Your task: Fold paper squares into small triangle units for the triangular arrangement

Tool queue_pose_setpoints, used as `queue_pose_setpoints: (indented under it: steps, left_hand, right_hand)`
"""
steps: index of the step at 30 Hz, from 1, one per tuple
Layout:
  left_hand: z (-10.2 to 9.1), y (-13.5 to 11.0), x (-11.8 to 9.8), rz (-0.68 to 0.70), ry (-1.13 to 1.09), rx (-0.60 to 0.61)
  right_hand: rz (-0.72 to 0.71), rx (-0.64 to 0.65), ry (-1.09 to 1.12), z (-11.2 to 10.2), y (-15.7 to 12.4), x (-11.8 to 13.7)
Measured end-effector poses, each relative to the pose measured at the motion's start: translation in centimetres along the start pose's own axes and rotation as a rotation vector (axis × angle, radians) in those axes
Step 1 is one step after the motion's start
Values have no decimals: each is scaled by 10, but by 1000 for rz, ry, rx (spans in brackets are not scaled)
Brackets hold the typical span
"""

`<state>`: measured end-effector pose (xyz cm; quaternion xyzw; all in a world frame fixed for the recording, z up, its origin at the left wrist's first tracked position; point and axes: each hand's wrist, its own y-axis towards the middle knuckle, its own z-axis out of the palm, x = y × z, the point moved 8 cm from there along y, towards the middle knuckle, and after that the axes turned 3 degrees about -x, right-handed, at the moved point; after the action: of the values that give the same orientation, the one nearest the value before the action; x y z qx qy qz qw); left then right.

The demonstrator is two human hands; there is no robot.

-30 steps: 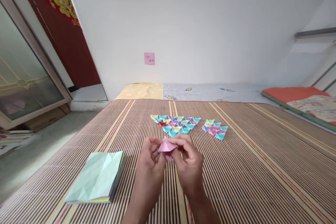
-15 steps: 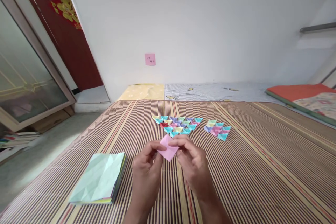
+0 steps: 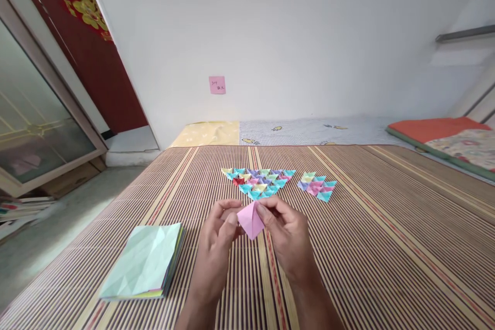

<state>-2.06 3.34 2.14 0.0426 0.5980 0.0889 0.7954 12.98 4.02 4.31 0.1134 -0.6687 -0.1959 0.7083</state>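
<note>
A small pink folded paper (image 3: 250, 220), diamond-shaped with a crease down its middle, is held up in front of me over the striped mat. My right hand (image 3: 288, 229) pinches its right side, thumb on the near face. At its left corner, my left hand (image 3: 218, 234) has the thumb by the edge and fingers partly hidden behind the paper. Just beyond my hands lies a large cluster of little folded paper boats (image 3: 258, 182) in several colours. To its right sits a smaller group of folded boats (image 3: 317, 185).
A stack of coloured paper (image 3: 141, 260), pale green on top, lies left of my hands on the striped mat (image 3: 371, 258). A folded orange-edged quilt (image 3: 441, 129) is at the far right. One pink note (image 3: 217, 85) sticks to the wall.
The pink paper has tilted, and its creased face now shows. My right thumb has come onto its front, while my left thumb has shifted to the left corner. The view has shifted slightly.
</note>
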Motion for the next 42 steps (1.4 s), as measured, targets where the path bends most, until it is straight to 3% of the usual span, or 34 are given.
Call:
queue_pose_setpoints:
  steps: [5,16,23,28,35,42]
  left_hand:
    - [12,3,11,-81,108,112]
    - [15,0,5,15,129,104]
    - [15,-2,-13,70,181,49]
    - [-4,2,-4,10,38,-65]
    - [-5,8,7,-150,-129,10]
    - [-1,7,1,-102,-80,46]
  right_hand:
    - [-61,-22,-28,1,0,4]
    - [16,-56,25,-1,-3,1]
    - [-68,-8,-53,0,0,10]
    - [-91,48,-78,4,-1,13]
    - [-106,94,-83,7,-1,13]
    - [-125,96,-96,9,-2,14]
